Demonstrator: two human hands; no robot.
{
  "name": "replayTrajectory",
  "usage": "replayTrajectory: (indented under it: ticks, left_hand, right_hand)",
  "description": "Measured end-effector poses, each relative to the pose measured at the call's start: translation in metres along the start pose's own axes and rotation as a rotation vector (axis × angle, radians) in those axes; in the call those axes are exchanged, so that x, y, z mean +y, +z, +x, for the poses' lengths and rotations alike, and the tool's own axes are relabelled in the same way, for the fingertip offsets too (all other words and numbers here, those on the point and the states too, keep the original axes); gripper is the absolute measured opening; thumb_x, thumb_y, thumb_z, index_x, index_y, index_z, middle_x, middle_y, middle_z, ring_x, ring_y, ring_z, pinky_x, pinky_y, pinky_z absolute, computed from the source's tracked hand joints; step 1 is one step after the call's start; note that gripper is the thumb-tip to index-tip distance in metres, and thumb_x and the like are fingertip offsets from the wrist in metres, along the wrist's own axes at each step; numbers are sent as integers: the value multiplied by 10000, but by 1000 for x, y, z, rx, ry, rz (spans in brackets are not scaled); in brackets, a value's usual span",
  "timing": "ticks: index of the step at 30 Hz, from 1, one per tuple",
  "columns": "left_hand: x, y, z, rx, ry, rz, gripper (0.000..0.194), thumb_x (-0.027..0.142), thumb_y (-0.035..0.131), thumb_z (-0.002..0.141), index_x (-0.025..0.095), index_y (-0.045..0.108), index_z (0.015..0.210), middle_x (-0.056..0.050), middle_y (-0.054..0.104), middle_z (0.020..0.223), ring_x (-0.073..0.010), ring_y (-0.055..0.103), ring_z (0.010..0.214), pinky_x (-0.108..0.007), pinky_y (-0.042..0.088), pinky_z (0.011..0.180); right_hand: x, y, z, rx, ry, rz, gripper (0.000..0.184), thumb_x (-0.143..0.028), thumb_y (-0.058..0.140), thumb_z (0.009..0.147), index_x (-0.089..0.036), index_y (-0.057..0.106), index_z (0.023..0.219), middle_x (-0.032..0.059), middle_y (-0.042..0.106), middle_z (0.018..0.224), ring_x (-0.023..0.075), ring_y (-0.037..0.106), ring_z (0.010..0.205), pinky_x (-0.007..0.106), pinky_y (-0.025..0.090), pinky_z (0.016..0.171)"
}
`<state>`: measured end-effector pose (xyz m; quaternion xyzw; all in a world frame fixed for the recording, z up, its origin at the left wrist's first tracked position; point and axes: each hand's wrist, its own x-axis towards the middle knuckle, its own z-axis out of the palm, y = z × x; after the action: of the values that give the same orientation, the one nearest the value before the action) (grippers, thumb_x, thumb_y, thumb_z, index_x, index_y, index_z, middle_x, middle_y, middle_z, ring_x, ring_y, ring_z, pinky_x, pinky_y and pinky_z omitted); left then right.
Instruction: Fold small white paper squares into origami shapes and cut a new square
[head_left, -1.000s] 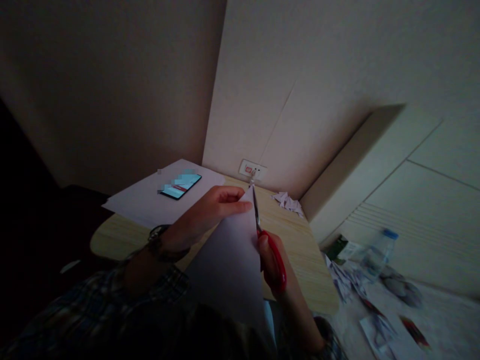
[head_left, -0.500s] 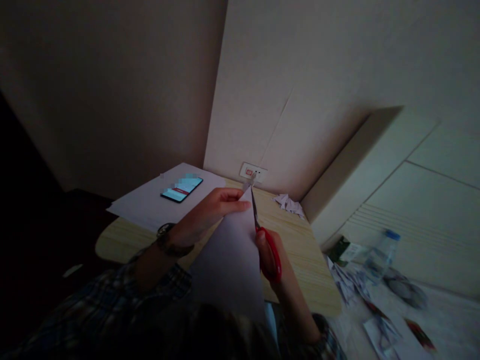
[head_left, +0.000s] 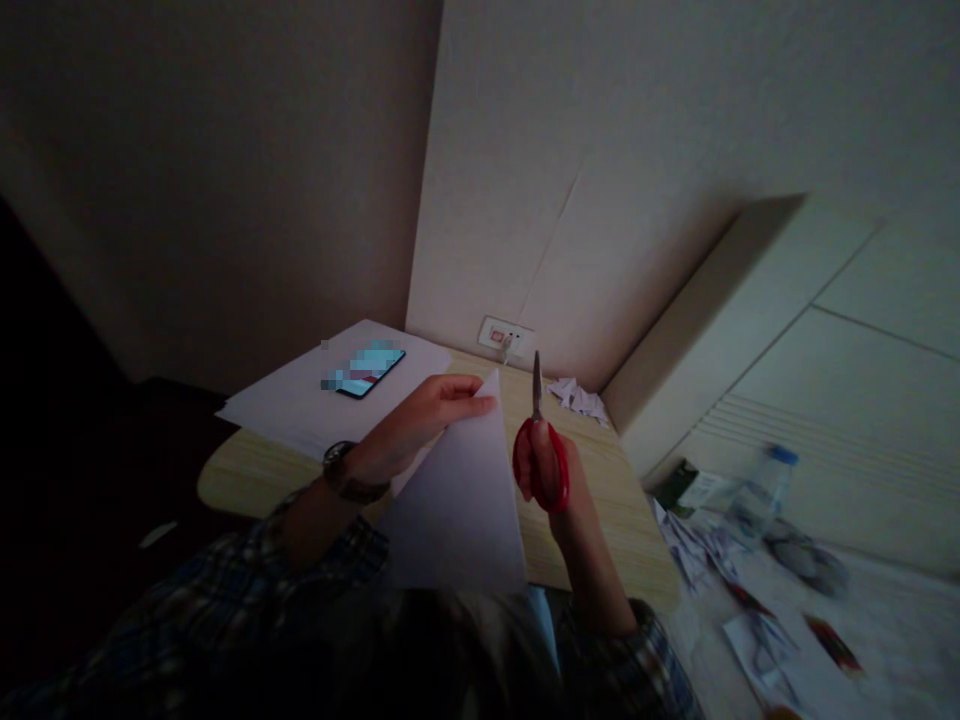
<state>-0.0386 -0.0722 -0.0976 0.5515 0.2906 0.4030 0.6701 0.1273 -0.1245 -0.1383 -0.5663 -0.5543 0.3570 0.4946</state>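
Note:
A white sheet of paper [head_left: 457,510], tapering to a point at its top, is pinched near that tip by my left hand [head_left: 442,410]. Its lower part hangs down in front of my lap. To the right of the paper, my right hand [head_left: 551,470] grips red-handled scissors [head_left: 538,390] by the finger loops. Their blades point upward, look closed, and stand apart from the paper edge. A wristwatch [head_left: 349,475] is on my left wrist.
A phone [head_left: 367,370] with its screen lit lies on white paper sheets [head_left: 281,395] on the wooden table [head_left: 600,520]. Folded paper pieces [head_left: 579,400] lie at the back right, near a wall socket [head_left: 504,338]. Further right are a plastic bottle [head_left: 761,495] and more folded paper [head_left: 694,550].
The scissors have moved right, away from the paper's edge, and now point straight up. My left hand keeps its hold on the paper in nearly the same spot.

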Motion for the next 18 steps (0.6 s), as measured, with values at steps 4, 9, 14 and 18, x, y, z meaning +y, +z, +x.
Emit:
replayTrajectory:
  ticks: [4, 9, 14, 18]
  left_hand:
    - [-6, -7, 5, 79, 31, -31, 210, 289, 790, 686, 155, 629, 671, 57, 565, 575, -85, 476, 493, -191, 310, 452]
    - [-12, -24, 11, 207, 95, -106, 243, 307, 819, 667, 169, 622, 706, 67, 579, 600, -80, 502, 520, -171, 360, 464]
    - [-9, -28, 12, 270, 152, -154, 278, 345, 838, 634, 168, 647, 732, 71, 601, 595, -68, 516, 521, -139, 382, 468]
    - [-1, -20, 3, 251, 152, -167, 252, 309, 835, 639, 165, 643, 716, 66, 606, 566, -72, 523, 481, -140, 382, 433]
  right_hand:
    - [32, -17, 12, 83, 65, -96, 581, -774, 417, 807, -245, 420, 568, -56, 407, 422, 110, 394, 337, 253, 292, 354]
    - [63, -35, 12, 132, 41, -312, 423, -609, 616, 752, -206, 538, 653, -13, 558, 549, 153, 518, 512, 271, 397, 496]
    - [71, -14, 8, 41, -8, -554, 120, -295, 671, 769, -182, 665, 811, 34, 704, 747, 168, 585, 669, 266, 441, 647]
    - [71, 1, 16, 35, -7, -740, 224, -258, 600, 868, -140, 698, 1031, 134, 725, 1005, 241, 631, 893, 323, 469, 806]
